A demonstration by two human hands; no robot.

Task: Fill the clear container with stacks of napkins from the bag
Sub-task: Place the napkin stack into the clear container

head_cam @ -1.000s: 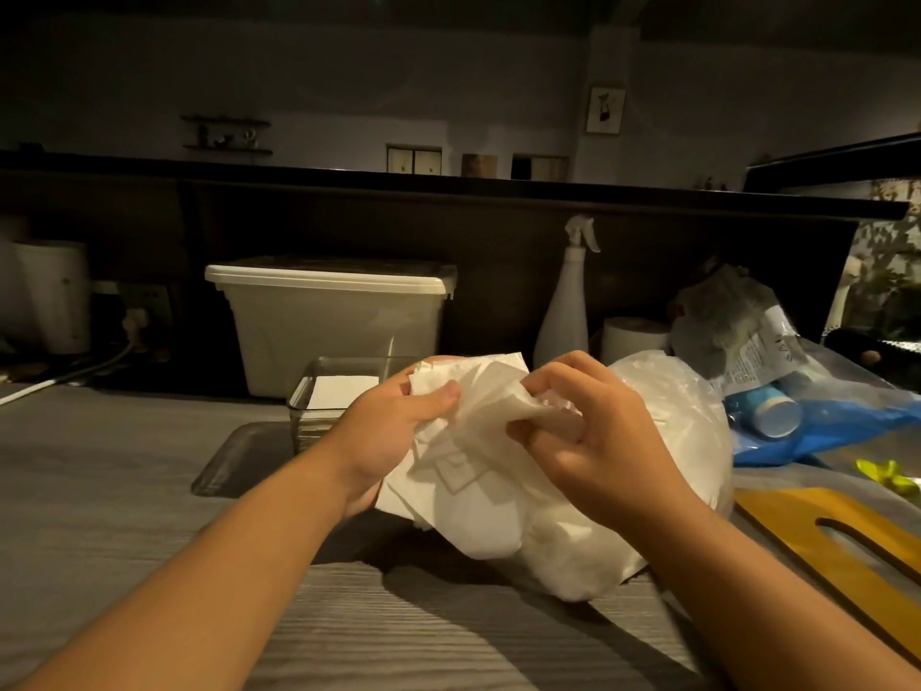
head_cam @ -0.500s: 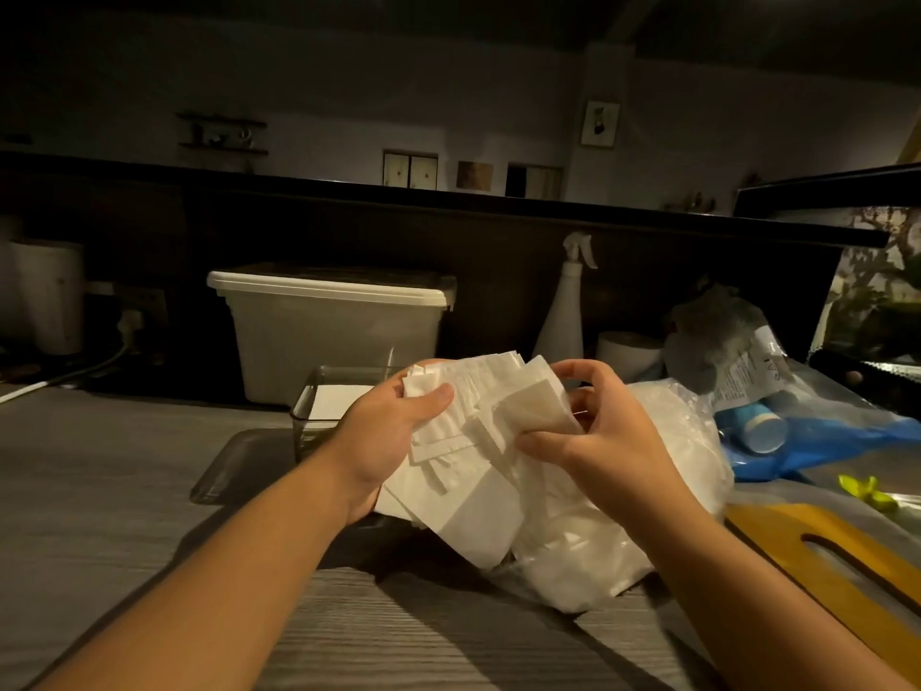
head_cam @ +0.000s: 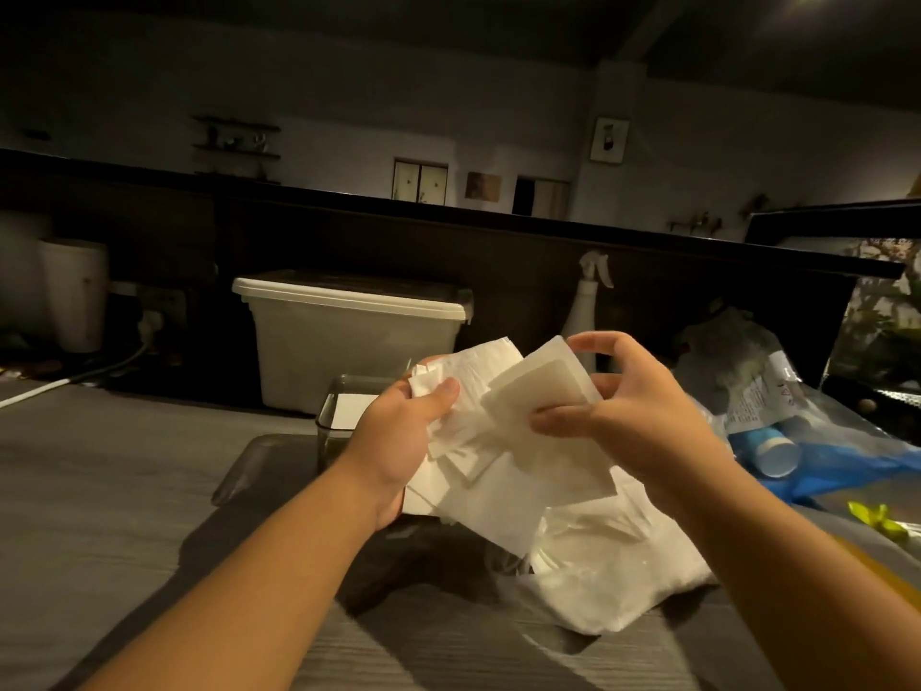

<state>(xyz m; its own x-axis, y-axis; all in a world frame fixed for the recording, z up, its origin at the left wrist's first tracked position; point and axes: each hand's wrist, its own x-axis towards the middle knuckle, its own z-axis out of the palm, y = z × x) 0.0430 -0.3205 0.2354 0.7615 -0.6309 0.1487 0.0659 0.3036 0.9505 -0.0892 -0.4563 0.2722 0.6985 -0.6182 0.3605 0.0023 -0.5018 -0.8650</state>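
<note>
On the far left one white cylinder (head_cam: 75,294) stands at the back of the table (head_cam: 124,491). Next comes one white bin (head_cam: 349,341) with its lid on. Just in front of it stands the one clear container (head_cam: 326,431), partly hidden behind the left hand (head_cam: 398,441); a white sheet lies inside it. The left hand is curled round a loose, uneven bundle of napkins (head_cam: 478,471), with the thumb pressed on top; the sheets are too many to count. The bundle is in the air between the two hands, in front of the container and a little to its right. The right hand (head_cam: 643,421) pinches a small stack (head_cam: 543,386) of napkins between the thumb below and the fingers above, touching the bundle. Under the right hand lies one translucent bag (head_cam: 613,581) on the table, with more white napkins inside. Behind the right hand one spray bottle (head_cam: 585,311) stands
</note>
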